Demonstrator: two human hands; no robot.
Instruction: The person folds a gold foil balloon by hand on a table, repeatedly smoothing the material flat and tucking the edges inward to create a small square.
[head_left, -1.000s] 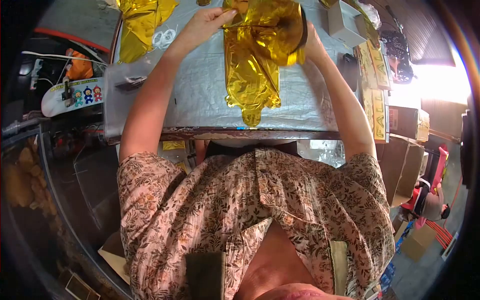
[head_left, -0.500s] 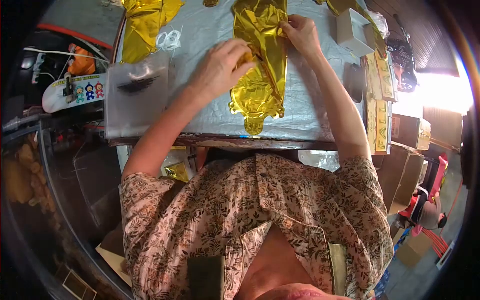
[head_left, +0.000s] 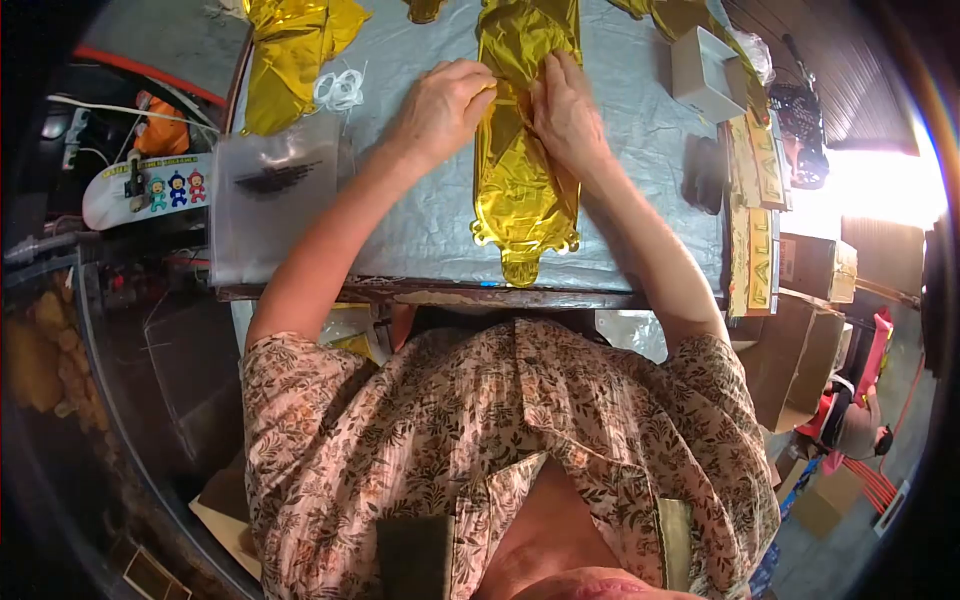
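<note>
A flat, uninflated gold foil balloon [head_left: 520,205] lies lengthwise down the middle of the table, its rounded tab near the front edge. Along its left edge, my left hand [head_left: 445,108] is closed, thumb and fingertips pinching the foil. My right hand [head_left: 572,118] rests on the balloon's right side, fingers stretched out and pointing away from me, with part of the foil under it. Creases run across the foil between both hands.
More gold foil [head_left: 285,60] lies at the far left beside white ribbon coils [head_left: 339,90]. A clear plastic sleeve [head_left: 275,200] covers the left front. To the right are a white box [head_left: 707,75], a dark round object [head_left: 705,170] and yellow-lettered packages [head_left: 757,265].
My right hand has left its pinch on the balloon's right edge and now lies flat over the foil. My left hand has drawn back slightly to the left edge. The balloon sits slightly nearer me.
</note>
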